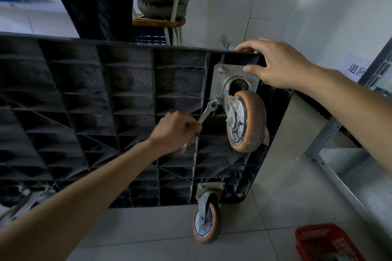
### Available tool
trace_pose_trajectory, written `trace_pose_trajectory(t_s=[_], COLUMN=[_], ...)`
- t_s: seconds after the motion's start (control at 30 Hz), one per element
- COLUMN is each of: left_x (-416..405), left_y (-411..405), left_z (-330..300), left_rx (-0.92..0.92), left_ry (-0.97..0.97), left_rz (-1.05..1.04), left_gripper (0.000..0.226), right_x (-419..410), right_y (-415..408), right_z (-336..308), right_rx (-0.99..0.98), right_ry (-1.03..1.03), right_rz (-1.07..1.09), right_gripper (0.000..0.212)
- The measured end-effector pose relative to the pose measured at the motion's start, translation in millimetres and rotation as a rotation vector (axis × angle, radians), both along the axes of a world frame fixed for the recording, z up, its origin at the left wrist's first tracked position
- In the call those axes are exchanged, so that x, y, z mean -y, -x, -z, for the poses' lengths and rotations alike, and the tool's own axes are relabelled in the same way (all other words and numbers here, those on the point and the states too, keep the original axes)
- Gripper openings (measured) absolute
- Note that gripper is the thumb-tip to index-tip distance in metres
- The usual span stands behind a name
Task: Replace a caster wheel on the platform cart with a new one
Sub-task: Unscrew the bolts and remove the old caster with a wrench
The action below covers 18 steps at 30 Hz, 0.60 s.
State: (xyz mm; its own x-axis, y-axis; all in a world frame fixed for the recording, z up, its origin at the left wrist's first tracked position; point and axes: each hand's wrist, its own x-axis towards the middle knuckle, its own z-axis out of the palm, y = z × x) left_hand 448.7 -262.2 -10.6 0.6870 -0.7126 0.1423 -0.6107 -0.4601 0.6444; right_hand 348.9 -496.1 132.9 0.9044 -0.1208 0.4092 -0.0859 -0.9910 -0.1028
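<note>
On the upturned cart underside (84, 101): two orange caster wheels; upper one (247, 122) near right edge. Left hand (177, 130), fingers clamped on one wrench (206, 113) at plate bolt. Right hand (275, 63) grips cart rim.

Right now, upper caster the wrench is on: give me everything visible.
The upper caster has a worn orange tread, a pale grimy hub and a dull metal fork under a swivel housing. Its square metal mounting plate sits against the ribbed black underside of the cart, which is tipped on its side. One bolt shows at the plate's upper left corner. The wrench, gripped by the left hand, is on the lower left bolt. The right hand grips the cart edge, thumb on the plate.
</note>
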Motion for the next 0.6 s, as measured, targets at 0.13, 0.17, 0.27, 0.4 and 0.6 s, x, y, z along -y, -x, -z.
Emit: trace_pose_trajectory(t_s=[0.13,0.17,0.27,0.4,0.6], left_x=[-2.4,-6.2,-17.6,-27.0,-39.8], left_y=[-0.8,-1.8,-4.0,-7.5,-11.3], left_z=[5.6,4.5,-4.6,-29.4,-70.0], left_rx=[0.031,0.037,0.124,0.270,0.390], left_ry=[0.068,0.086,0.074,-0.069,-0.254], left_rz=[-0.010,-0.008,-0.005,-0.002,0.041], left_gripper=[0.026,0.026,0.025,0.023,0.026], right_x=[0.8,0.6,-1.5,-2.6,-4.4], right_y=[1.6,1.8,1.8,2.7,3.6], right_z=[1.3,1.9,1.9,-0.8,-0.9], right_rx=[0.011,0.013,0.011,0.006,0.007], right_ry=[-0.012,-0.014,-0.017,-0.017,-0.019], right_rz=[0.004,0.006,0.008,0.019,0.023], right_gripper=[0.045,0.045,0.046,0.045,0.044])
